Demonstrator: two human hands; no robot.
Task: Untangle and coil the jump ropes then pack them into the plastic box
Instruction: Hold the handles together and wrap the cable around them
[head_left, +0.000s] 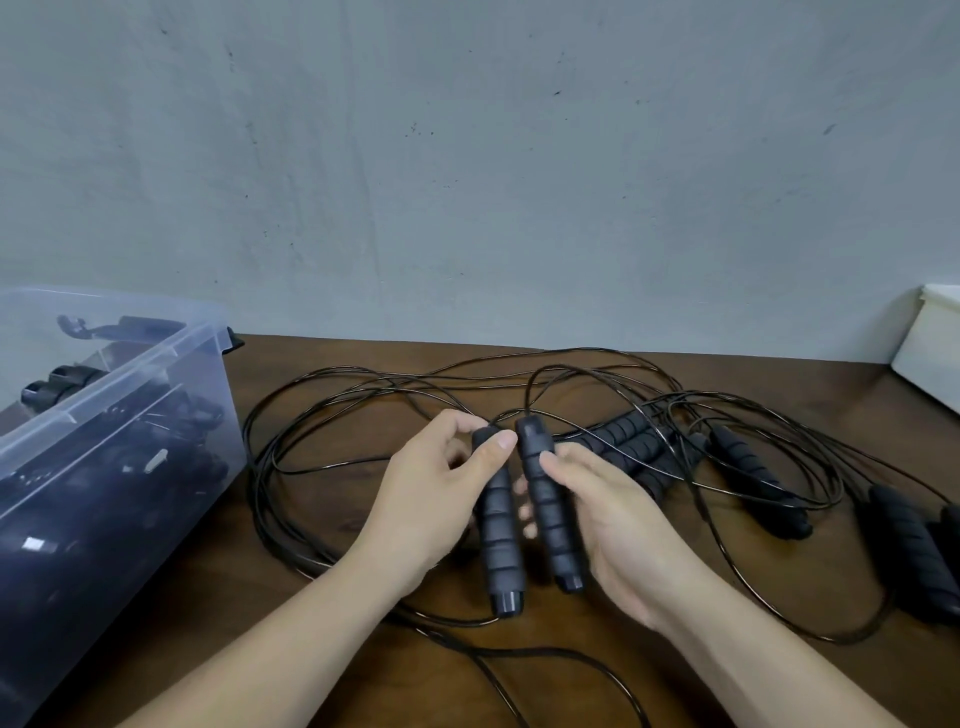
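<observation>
Count, handles in hands: two black foam-ribbed handles, one per hand.
Count, handles lying loose: a handle cluster (631, 447) of at least two, further right of the plastic box (104, 410) than the hands; a single handle (753, 478) beyond that; an edge pair (906, 545) furthest from the box, the outer one cut off by the frame edge.
Count, containers: two, the plastic box and a white container (930, 353).
Count, hands: two.
Plastic box: translucent, open-topped, standing on the table (810, 379) at the left.
Plastic box contents: dark handles and cords, packed together; the number cannot be told through the wall.
White container: at the far side of the table from the plastic box; its contents are hidden.
Jump rope cords (363, 395): thin, black, lying in overlapping tangled loops on the table, starting just right of the plastic box and running away from it past all loose handles.
Left hand (441, 483): clasps the left handle (498, 519), thumb pressed near its cord end; this is the held handle nearer the plastic box.
Right hand (613, 519): fingers curled round the right handle (545, 509).
Held handles: side by side, nearly parallel, a narrow gap between them.
</observation>
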